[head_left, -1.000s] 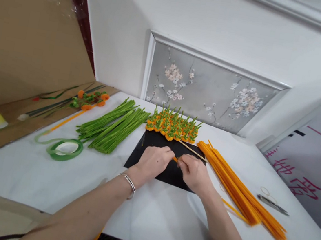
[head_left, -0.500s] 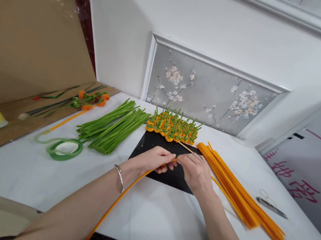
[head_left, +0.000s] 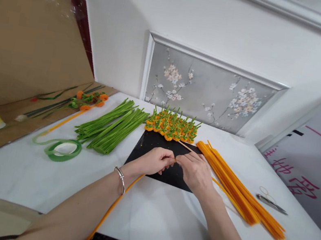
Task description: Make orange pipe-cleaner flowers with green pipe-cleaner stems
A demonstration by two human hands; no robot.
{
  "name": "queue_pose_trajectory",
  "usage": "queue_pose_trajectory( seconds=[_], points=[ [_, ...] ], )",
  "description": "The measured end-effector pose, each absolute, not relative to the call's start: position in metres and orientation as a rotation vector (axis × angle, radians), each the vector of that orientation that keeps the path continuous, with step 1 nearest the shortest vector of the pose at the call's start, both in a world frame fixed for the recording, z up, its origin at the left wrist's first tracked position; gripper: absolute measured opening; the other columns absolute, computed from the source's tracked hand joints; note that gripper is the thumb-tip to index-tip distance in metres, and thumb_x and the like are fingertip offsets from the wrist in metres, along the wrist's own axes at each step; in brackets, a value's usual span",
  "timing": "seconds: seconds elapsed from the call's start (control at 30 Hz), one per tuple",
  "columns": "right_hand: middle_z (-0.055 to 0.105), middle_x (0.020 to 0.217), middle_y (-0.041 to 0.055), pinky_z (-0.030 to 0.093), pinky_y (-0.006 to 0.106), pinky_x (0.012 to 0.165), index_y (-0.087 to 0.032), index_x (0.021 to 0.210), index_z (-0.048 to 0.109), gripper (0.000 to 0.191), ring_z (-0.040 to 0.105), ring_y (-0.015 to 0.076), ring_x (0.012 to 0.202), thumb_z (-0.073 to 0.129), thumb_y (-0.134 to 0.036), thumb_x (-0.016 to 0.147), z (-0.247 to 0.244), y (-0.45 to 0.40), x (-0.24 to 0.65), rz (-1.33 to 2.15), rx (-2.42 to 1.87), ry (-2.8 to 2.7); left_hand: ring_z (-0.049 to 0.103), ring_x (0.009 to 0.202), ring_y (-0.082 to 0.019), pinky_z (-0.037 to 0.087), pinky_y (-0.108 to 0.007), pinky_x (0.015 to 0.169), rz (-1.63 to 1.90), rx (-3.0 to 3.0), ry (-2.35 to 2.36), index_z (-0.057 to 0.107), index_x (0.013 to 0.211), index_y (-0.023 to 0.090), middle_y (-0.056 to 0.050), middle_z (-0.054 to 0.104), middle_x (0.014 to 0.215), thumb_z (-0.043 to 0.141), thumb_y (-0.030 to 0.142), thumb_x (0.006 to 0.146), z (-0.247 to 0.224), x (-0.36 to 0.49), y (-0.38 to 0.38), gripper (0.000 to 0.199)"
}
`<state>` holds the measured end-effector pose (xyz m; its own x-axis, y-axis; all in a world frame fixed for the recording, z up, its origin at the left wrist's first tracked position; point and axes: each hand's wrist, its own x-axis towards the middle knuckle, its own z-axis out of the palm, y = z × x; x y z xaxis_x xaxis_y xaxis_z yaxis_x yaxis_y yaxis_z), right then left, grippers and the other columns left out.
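My left hand [head_left: 157, 161] pinches an orange pipe cleaner [head_left: 110, 210], whose long end runs back under my wrist and off the table's front edge. Fingertip to fingertip with it, my right hand [head_left: 196, 172] is closed on the same pipe cleaner, at a small orange bit between the hands. A thin wooden stick [head_left: 185, 146] pokes out from under the right hand's fingers; whether they grip it is hidden. Both hands are over a black mat [head_left: 141, 156]. Just behind it stand rows of small orange pipe-cleaner flowers [head_left: 171, 128] with upright green stems.
Green pipe cleaners [head_left: 118, 131] lie in a bundle at left, beside a roll of green tape [head_left: 78, 152]. Orange pipe cleaners [head_left: 238, 189] are heaped at right, near scissors [head_left: 271, 203]. Finished-looking orange flowers [head_left: 89, 101] rest on cardboard [head_left: 27, 30] at far left.
The orange length showing between my fingertips is shorter, and the hands have drawn slightly closer together. The pipe cleaner's trailing part sits lower by my left wrist. The view has shifted slightly.
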<state>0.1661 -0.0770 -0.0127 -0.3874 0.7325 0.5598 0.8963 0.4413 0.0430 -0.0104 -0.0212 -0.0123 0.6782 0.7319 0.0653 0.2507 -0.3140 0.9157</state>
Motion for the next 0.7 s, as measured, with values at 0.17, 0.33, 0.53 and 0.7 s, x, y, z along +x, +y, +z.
queue_pose_trajectory(
  seconds=[0.17, 0.33, 0.53, 0.7],
  points=[
    [0.064, 0.066, -0.0013, 0.027, 0.03, 0.069, -0.023, 0.079, 0.065, 0.019, 0.054, 0.0162, 0.075, 0.053, -0.012, 0.088, -0.013, -0.077, 0.167, -0.494, -1.416, -2.269, 0.045, 0.043, -0.007, 0.037, -0.016, 0.038, 0.593, 1.957, 0.827, 0.06, 0.072, 0.015, 0.005, 0.048, 0.055, 0.047, 0.025, 0.082, -0.009, -0.011, -0.024, 0.019],
    [0.064, 0.065, -0.0022, 0.026, 0.03, 0.068, -0.023, 0.079, 0.065, 0.02, 0.054, 0.0157, 0.075, 0.053, -0.01, 0.087, -0.011, -0.078, 0.168, -0.454, -1.451, -2.325, 0.047, 0.04, -0.008, 0.036, -0.016, 0.038, 0.568, 2.021, 0.849, 0.065, 0.071, 0.015, 0.005, 0.05, 0.05, 0.048, 0.016, 0.077, -0.003, -0.014, -0.028, 0.018],
    [0.067, 0.07, -0.0023, 0.029, 0.029, 0.07, -0.026, 0.085, 0.067, 0.021, 0.057, 0.0159, 0.079, 0.051, -0.013, 0.09, -0.013, -0.077, 0.17, -0.378, -1.507, -2.293, 0.051, 0.041, -0.009, 0.04, -0.017, 0.04, 0.585, 2.01, 0.88, 0.068, 0.074, 0.014, 0.004, 0.052, 0.05, 0.048, 0.018, 0.079, -0.007, -0.012, -0.026, 0.021],
    [0.071, 0.087, -0.0003, 0.035, 0.028, 0.073, -0.027, 0.095, 0.069, 0.021, 0.059, 0.0166, 0.085, 0.048, -0.023, 0.094, -0.021, -0.068, 0.192, -0.353, -1.667, -2.128, 0.048, 0.044, -0.007, 0.039, -0.018, 0.041, 0.55, 1.849, 0.911, 0.066, 0.108, 0.012, -0.002, 0.067, 0.07, 0.058, 0.027, 0.077, -0.01, -0.02, -0.014, 0.035]
  ],
)
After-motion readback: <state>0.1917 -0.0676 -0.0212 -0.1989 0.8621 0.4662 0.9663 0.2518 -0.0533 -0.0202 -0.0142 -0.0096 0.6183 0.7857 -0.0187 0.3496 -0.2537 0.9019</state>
